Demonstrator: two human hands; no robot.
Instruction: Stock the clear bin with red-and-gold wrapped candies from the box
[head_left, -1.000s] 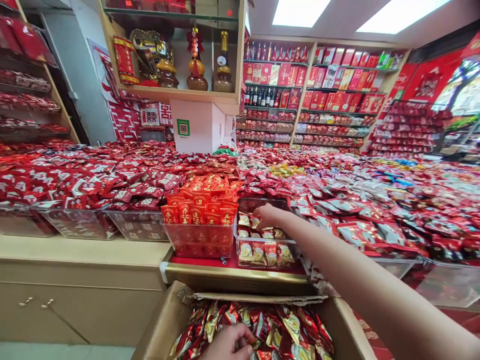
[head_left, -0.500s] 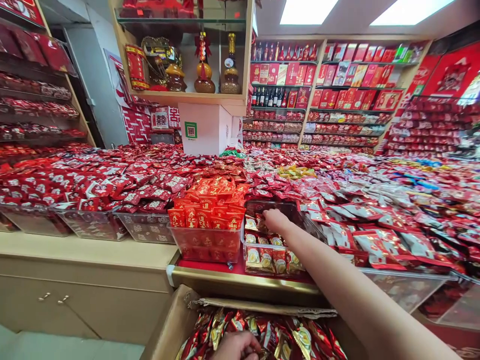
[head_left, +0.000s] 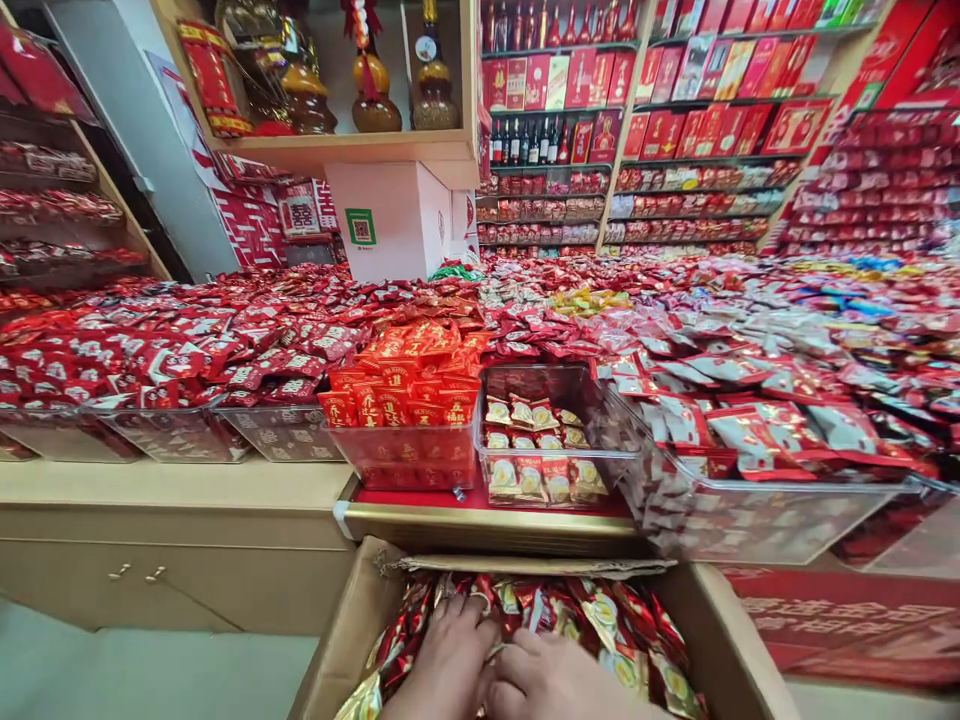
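Inside a cardboard box point(head_left: 337, 640) at the bottom of the view lie many small red-and-gold snack packets point(head_left: 604, 610), each printed with a round yellow-and-white picture. My left hand point(head_left: 454, 645) is down among them, fingers bent over the packets and tips hidden. Close beside it, my right hand point(head_left: 544, 670) is closed with its fingers curled under; what it grips is out of sight. Behind the box, a clear plastic bin point(head_left: 559, 453) holds similar packets in rows, with bare space in its rear part.
Left of that bin stands a clear bin point(head_left: 401, 460) heaped with orange-red packets. A larger bin point(head_left: 772, 510) of white-and-red packets is on the right. A gold-edged counter rim point(head_left: 487, 525) runs just behind the box. Shelves of bottles and red boxes line the back.
My right hand has left the clear bin and come down into the cardboard box beside my left hand. The packets inside the bin now show uncovered. The view has tilted downward.
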